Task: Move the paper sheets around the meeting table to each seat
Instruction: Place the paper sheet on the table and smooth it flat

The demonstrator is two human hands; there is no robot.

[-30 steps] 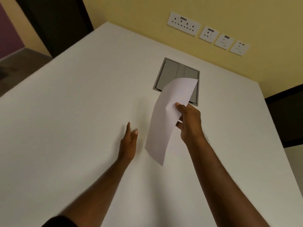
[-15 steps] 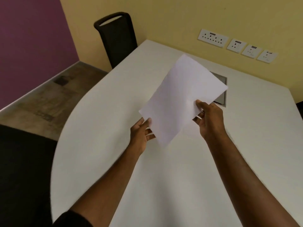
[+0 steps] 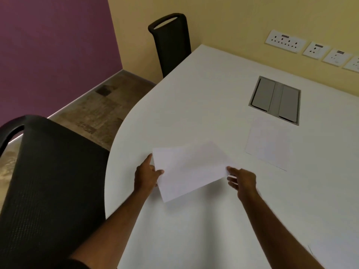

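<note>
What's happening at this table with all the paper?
A person is handing out paper around a white meeting table. Both hands hold one sheet low over the table: the left hand at its left edge, the right hand at its right edge, near the closer black chair. Another sheet lies flat beside the grey cable hatch. A second chair stands at the far corner.

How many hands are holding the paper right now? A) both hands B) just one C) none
A, because the left hand grips the left edge of the paper sheet and the right hand holds its right edge, just over the white table.
</note>
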